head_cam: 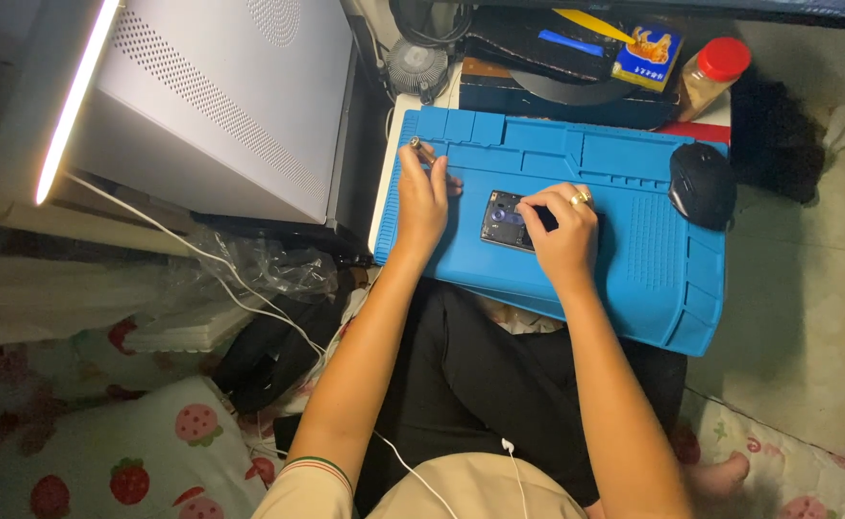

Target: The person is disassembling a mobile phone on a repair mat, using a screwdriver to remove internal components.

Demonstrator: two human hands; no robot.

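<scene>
Two hands work over the blue mat (634, 259): your right hand (562, 235), fingers curled and pinching down, covers the right end of the opened phone (505, 219), its long axis running left-right, while your left hand (424, 197) just beside it grips a thin tool (420, 147).

- The room is quite dim, with a warm yellow tone.
- The main light is a bright lamp bar (74, 96) at the upper left; it is overexposed and glares white.
- The blue mat (624, 240) is lit evenly, and my arms throw soft shadows on my lap.
- The corners are dark and a little soft; the edges look slightly stretched.
</scene>
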